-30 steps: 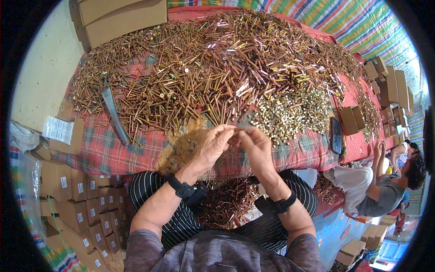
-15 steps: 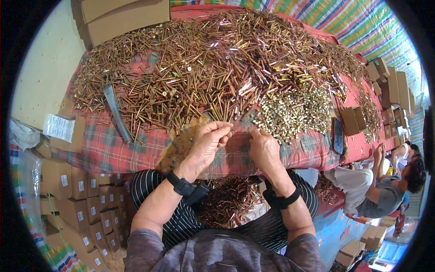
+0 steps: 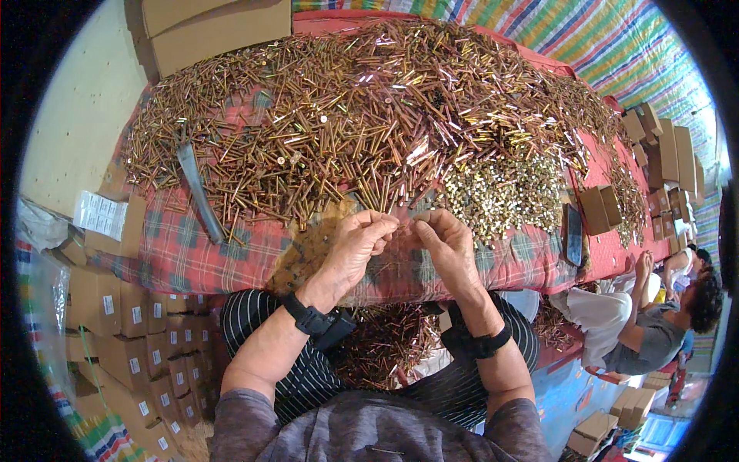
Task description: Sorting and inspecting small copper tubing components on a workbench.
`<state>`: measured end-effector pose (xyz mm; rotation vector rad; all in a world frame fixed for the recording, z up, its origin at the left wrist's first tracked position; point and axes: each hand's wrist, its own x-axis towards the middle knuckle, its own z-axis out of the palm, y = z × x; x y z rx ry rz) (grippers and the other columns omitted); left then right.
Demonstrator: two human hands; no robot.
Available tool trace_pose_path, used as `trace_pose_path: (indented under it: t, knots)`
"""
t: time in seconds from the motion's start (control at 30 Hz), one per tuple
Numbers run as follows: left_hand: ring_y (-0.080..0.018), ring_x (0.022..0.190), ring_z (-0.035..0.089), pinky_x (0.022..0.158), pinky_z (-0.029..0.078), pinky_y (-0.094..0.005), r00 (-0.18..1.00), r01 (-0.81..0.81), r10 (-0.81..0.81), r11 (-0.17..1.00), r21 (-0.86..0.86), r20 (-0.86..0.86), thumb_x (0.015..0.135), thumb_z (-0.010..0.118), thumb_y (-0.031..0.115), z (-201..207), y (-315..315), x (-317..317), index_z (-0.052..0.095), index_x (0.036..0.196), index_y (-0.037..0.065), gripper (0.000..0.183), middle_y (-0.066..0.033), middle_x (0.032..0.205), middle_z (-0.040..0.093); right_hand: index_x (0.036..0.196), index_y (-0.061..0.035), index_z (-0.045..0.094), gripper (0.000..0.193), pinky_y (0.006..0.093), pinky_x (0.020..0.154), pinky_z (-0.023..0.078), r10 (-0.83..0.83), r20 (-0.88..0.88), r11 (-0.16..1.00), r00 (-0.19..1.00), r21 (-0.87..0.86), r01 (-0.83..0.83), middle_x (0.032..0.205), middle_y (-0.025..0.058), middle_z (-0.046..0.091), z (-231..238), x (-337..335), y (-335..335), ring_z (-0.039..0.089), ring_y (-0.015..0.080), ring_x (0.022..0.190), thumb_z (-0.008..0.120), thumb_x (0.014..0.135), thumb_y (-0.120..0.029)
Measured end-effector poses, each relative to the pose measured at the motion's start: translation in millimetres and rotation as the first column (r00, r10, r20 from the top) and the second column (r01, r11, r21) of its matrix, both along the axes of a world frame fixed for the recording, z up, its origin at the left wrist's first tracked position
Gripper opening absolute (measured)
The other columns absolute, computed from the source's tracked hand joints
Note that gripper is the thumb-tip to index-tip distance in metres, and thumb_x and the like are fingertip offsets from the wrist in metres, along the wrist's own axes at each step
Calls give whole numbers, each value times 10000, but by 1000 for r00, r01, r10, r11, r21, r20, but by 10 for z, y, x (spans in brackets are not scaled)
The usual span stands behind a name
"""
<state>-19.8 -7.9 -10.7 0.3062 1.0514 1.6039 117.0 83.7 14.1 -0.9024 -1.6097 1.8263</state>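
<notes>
Your left hand [image 3: 356,245] and right hand [image 3: 446,242]: fingers pinched together on small brass pieces [image 3: 406,221], at the counter [image 3: 192,254] edge by the brass pile [image 3: 369,131].

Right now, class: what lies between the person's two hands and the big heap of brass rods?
Head view: a bare strip of red checked cloth between hands and heap.

Grey sleeves [image 3: 254,420], black wristbands [image 3: 308,316], seemingly striped trousers [image 3: 308,377].

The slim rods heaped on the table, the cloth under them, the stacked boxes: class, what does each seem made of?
Rods: apparently metal, brassy and coppery, with bright glints. Cloth: woven fabric, red plaid, matte, sagging at the edge. Boxes: brown cardboard, dull, with white labels.
</notes>
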Motion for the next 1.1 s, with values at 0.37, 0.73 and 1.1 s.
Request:
trace_pose_path:
  t: [0.37,0.73,1.1]
  knots:
    - [-30,585,441,490,323,-157,1000,19,-19,1000,-18,-19,817,623,67,-37,4,-3,600,856,17,67,-4,722,548,949,8,611,112,249,675,474,6,160,885,987,458,-80,814,66,617,5,3,-77,587,119,744,611,839,-13]
    - [-25,603,450,510,327,-158,997,20,-20,1000,2,-70,809,630,79,-30,0,0,602,832,48,48,6,726,566,937,-3,602,107,256,620,461,-6,206,847,978,521,-104,766,66,595,-29,3,-84,563,117,695,622,834,-27]
    - [-9,566,439,474,303,-143,999,31,-31,999,-14,-25,795,636,83,-76,-12,7,608,790,59,37,37,721,577,943,-8,561,146,343,652,477,18,174,671,985,728,-141,814,157,603,4,11,-97,607,309,724,600,804,18]
